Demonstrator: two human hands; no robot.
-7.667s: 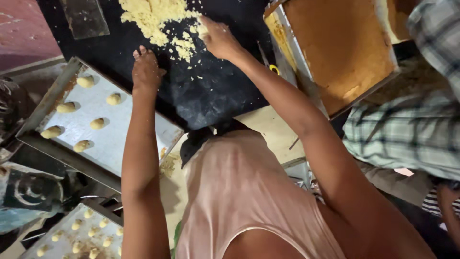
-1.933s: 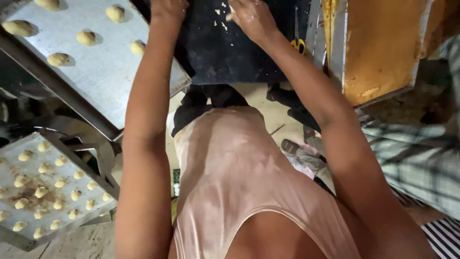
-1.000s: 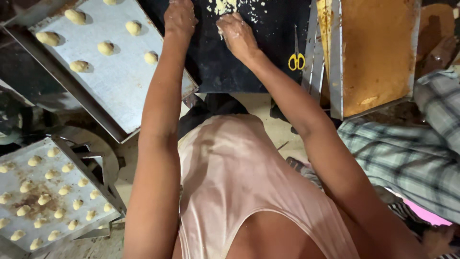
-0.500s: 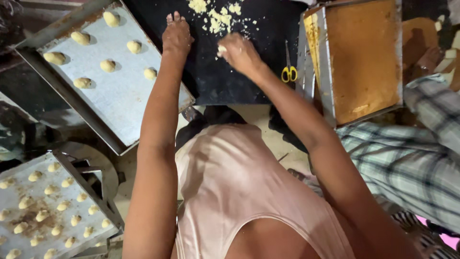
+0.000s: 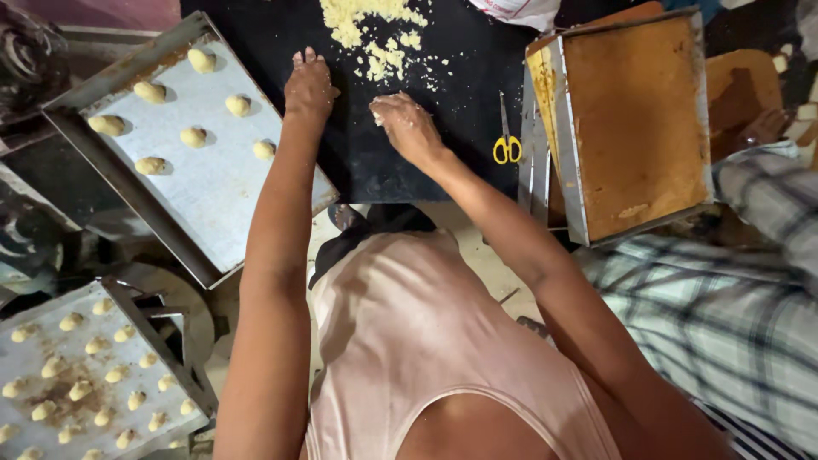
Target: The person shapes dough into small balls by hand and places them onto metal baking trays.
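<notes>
Crumbly yellow dough (image 5: 368, 21) is lying on the black worktop (image 5: 443, 128), just beyond my hands. I am pressing my left hand (image 5: 308, 85) flat, fingers open; my right hand (image 5: 405, 126) is curling around a small dough piece, which risks crumbling under excess pressure.

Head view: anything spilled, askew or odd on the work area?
Two things stand out. Brown crumbs or powder are strewn across the lower tray among its dough pieces, while the upper tray is clean. Loose dough crumbs are scattered over the black board ahead of the right hand.
</notes>
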